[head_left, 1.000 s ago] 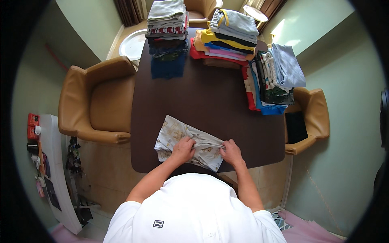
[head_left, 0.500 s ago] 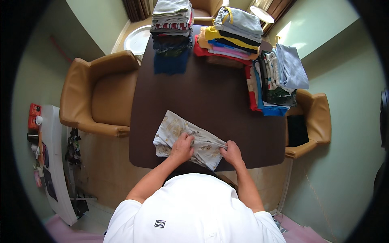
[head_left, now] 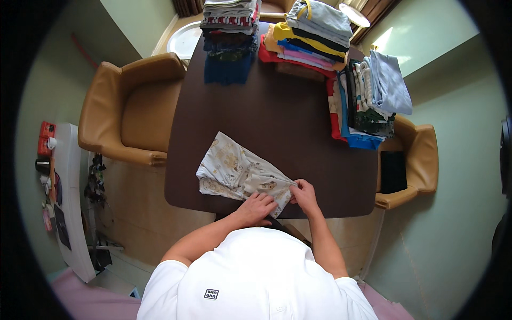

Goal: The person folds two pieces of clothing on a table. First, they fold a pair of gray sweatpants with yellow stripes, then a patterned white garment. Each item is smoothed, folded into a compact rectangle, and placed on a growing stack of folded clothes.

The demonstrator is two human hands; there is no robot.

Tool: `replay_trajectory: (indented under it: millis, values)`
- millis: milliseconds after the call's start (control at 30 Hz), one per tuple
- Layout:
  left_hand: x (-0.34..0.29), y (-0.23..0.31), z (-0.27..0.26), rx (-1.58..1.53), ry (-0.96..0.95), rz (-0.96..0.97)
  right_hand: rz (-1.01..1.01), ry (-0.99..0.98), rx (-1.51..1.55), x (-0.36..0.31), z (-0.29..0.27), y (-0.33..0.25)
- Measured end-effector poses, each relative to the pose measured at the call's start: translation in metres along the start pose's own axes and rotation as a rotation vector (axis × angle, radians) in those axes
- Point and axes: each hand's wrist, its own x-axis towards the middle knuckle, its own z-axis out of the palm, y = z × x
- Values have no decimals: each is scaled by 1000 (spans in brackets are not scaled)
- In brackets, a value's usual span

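Note:
A pale garment (head_left: pixel 229 165) with a brown and grey print lies folded and somewhat rumpled near the front edge of the dark table, its kind not clear. At its right end, my right hand (head_left: pixel 303 195) is closed, pinching the garment's corner between thumb and fingers. My left hand (head_left: pixel 257 208) rests over the near edge of the cloth, fingers stretched onto the fabric and thumb apart from them. Part of the garment's near corner shows between the two hands.
Folded clothes stand in tall stacks: one at the far left (head_left: pixel 229 40), another at the far middle (head_left: pixel 306 40), a third at the right (head_left: pixel 365 101). Tan armchairs flank the table (head_left: pixel 256 112), left (head_left: pixel 144 117) and right (head_left: pixel 418 154); a black cloth (head_left: pixel 393 172) lies on the right one.
My left hand has moved from the garment's middle toward me and to the right, onto its near edge. My right hand keeps its pinch at the right corner. The view has shifted slightly.

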Motion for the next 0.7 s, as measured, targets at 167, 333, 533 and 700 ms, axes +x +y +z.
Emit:
replay_trajectory:
  millis: [167,333,533,700]
  values:
    - [-2,10,27,189,8,-25,141,-43,69,3,-4,-9]
    - [-4,17,59,395,163,-77,252,-106,190,3,-5,-12]
    - [4,25,58,248,236,-179,274,-129,207,3,-8,-12]
    - [10,15,59,113,267,-231,273,-95,173,0,-7,-19]
